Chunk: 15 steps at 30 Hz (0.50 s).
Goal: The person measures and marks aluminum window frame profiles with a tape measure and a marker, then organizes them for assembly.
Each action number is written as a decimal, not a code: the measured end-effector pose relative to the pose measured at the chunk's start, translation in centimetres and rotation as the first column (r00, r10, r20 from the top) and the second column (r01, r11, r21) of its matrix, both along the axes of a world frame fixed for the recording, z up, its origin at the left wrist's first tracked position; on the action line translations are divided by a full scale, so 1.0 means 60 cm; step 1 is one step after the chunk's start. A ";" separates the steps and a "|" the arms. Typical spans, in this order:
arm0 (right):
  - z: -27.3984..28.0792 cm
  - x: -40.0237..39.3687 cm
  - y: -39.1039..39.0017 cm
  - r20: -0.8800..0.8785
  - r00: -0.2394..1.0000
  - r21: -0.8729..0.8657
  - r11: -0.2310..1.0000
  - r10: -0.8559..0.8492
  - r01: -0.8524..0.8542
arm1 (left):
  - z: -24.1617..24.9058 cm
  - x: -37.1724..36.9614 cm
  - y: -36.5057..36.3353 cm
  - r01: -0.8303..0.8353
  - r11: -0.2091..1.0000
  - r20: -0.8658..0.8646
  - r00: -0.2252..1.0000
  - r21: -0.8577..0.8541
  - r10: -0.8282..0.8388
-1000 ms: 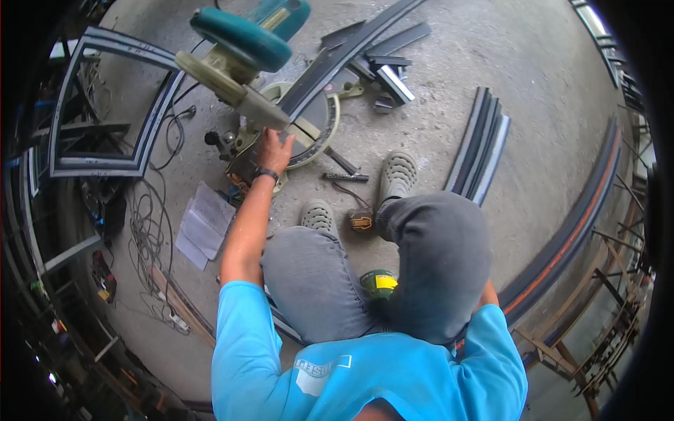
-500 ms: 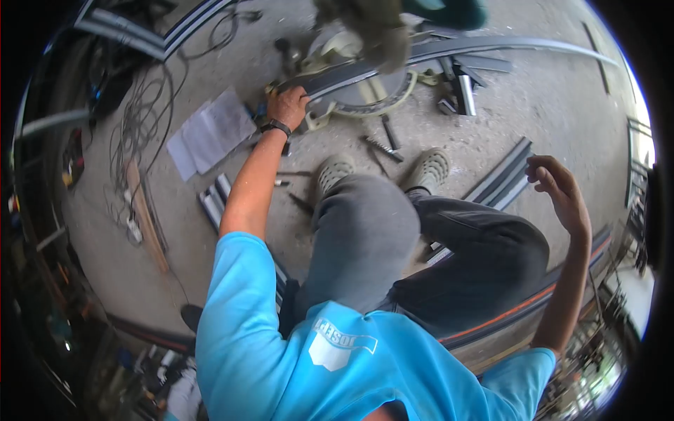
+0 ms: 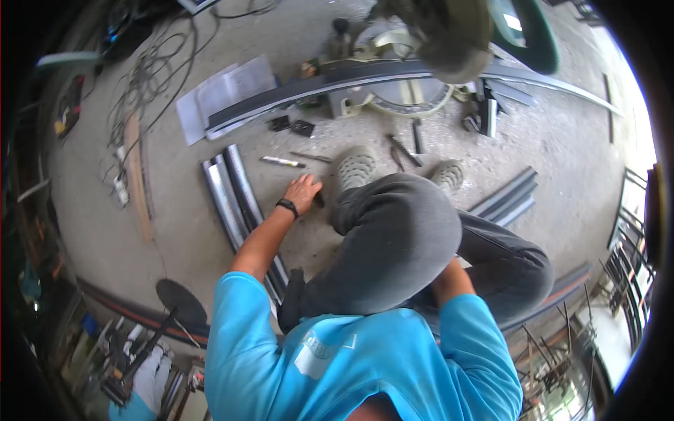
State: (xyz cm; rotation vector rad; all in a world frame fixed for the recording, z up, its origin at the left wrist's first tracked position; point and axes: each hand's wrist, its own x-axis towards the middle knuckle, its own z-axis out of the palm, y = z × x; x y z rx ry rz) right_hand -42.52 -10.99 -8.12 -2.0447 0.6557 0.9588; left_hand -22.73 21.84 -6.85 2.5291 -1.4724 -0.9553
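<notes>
A white patch [image 3: 324, 353] is seen on the blue shirt [image 3: 351, 365], its writing too blurred to be read. The left hand [image 3: 302, 193] is laid on the concrete floor [image 3: 175, 231] beside a small dark object [image 3: 319, 200]; its grip cannot be told. The right hand is hidden behind the bent knee [image 3: 397, 231]. A marker [image 3: 282, 162] lies nearby.

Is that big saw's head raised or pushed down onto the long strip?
Raised: the saw head sits high above the long strip lying across its base.
</notes>
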 end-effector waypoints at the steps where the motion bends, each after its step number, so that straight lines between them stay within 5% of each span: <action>1: -0.026 -0.012 0.009 0.021 0.991 0.015 0.991 -0.135 0.135 | 0.005 -0.001 -0.012 0.065 0.997 -0.008 0.998 0.030 -0.065; 4: -0.099 -0.043 0.022 0.032 0.749 0.284 0.725 -0.662 0.628 | 0.014 0.030 -0.038 0.223 0.975 0.035 0.974 0.004 -0.223; 6: -0.102 -0.035 0.021 0.033 0.540 0.529 0.473 -0.841 0.705 | 0.005 0.054 -0.039 0.175 0.979 0.021 0.985 -0.104 -0.174; 9: 0.008 0.049 -0.017 0.395 0.694 0.587 0.746 -0.602 0.314 | 0.068 0.075 -0.084 -0.295 0.955 -0.215 0.935 -0.029 0.283; 10: 0.077 0.096 -0.021 0.462 0.702 0.591 0.778 -0.543 0.213 | 0.109 0.083 -0.106 -0.269 0.953 -0.094 0.962 -0.140 0.258; 13: 0.253 0.238 -0.005 0.083 0.835 0.640 0.671 -0.544 0.373 | 0.086 0.111 -0.136 -0.467 0.833 -0.467 0.832 -0.296 0.301; 14: 0.259 0.266 0.004 0.211 0.878 0.560 0.789 -0.429 0.251 | 0.100 0.115 -0.155 -0.636 0.748 -0.675 0.637 -0.189 0.372; 15: 0.173 0.276 0.022 0.588 0.751 0.394 0.917 -0.300 0.057 | 0.136 0.125 -0.173 -0.739 0.673 -0.835 0.387 -0.026 0.392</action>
